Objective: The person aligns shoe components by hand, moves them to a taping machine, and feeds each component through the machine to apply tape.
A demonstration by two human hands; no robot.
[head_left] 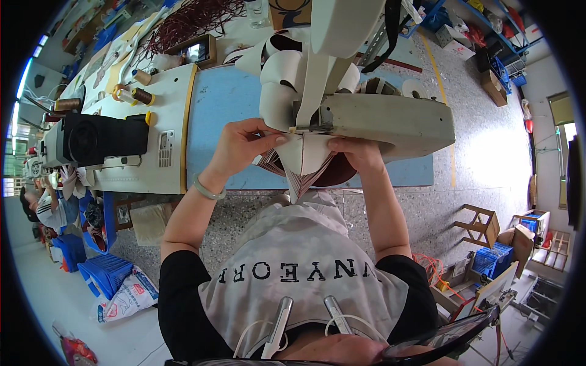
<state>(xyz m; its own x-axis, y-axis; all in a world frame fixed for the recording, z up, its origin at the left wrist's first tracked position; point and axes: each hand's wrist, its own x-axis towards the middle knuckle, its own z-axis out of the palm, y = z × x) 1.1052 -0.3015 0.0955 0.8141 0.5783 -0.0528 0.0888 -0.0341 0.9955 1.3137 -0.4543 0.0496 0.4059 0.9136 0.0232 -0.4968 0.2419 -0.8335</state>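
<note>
While both hands pinch it, the folded cream webbing strip w/ striped fabric piece [303, 160] sits right at the front of the off-white sewing machine arm [390, 122]: left hand [243, 145] & right hand [357, 152] clamped either side. Feed looks early; a long strip coils behind the arm, unsewn.

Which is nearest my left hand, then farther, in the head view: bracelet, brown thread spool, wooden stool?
From the left hand:
1. Bracelet, on that wrist.
2. Brown thread spool, far left on the white table.
3. Wooden stool, right, on the floor.
</note>
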